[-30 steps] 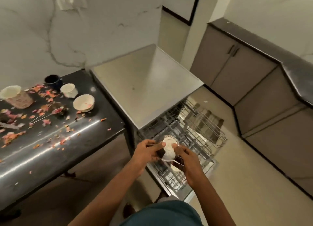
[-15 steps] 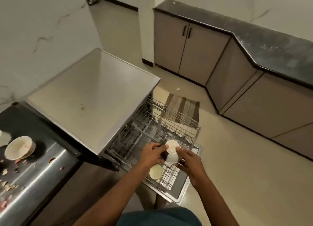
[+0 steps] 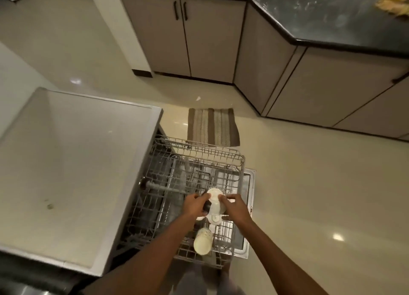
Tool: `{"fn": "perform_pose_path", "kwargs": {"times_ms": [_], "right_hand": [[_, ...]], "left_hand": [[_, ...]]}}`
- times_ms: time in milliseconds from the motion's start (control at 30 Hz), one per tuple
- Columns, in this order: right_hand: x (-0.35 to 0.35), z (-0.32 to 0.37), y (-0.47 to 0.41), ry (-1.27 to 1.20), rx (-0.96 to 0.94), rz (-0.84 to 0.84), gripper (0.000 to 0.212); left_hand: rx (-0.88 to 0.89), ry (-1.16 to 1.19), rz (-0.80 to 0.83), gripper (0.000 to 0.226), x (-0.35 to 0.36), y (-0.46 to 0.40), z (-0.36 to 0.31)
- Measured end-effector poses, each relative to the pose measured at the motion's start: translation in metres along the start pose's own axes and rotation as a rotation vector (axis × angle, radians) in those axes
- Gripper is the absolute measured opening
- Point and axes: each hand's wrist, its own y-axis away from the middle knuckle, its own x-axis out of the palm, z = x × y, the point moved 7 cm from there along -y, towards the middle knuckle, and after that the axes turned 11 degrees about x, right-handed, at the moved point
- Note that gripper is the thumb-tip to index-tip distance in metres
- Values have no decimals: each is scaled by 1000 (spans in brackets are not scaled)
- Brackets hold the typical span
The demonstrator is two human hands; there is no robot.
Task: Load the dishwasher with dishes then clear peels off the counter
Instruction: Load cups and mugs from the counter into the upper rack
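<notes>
I stand on a glossy cream floor (image 3: 309, 184) – a striped mat (image 3: 213, 126) lies before me, and grey cabinets (image 3: 199, 35) under a dark countertop (image 3: 332, 13) line the far side.

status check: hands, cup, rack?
Left hand and right hand both grip white cup, inverted over dishwasher rack. Not yet seated. Cream bowl already racked nearby; slot looks unobstructed.
</notes>
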Motion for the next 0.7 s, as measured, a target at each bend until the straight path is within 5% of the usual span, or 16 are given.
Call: {"fn": "perform_pose_path", "kwargs": {"times_ms": [300,700], "right_hand": [[27,8,-127,15,121,-128,49],[36,47,-250,-65,100,-213,41]], "left_hand": [[-62,-78,18,26,21,-133,6],[102,-207,-2,23,61,-270,7]]}}
